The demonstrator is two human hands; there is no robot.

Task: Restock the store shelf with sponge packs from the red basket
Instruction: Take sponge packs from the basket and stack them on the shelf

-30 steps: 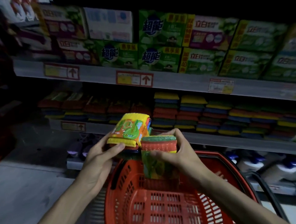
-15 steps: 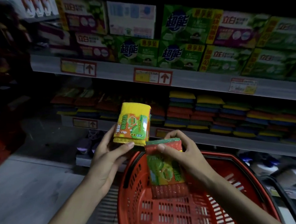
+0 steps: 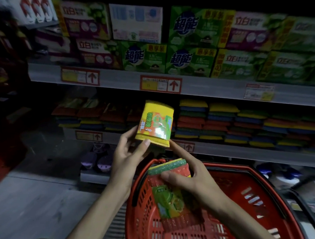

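the left hand (image 3: 126, 156) pinches a yellow plastic-wrapped sponge pack (image 3: 156, 124) by its lower edge, thumb on the front, and holds it up in front of the grey metal shelf (image 3: 225, 147) carrying stacked coloured sponges (image 3: 224, 124). the right hand (image 3: 191, 177) grips a red-and-green wrapped sponge pack (image 3: 170, 188) near its top, over the red plastic basket (image 3: 245, 196). its forefinger stretches up to the yellow pack's lower corner.

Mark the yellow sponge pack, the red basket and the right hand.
yellow sponge pack (image 3: 156, 124), head view, printed front label
red basket (image 3: 231, 167), head view, far rim
right hand (image 3: 196, 178), head view, back of the hand
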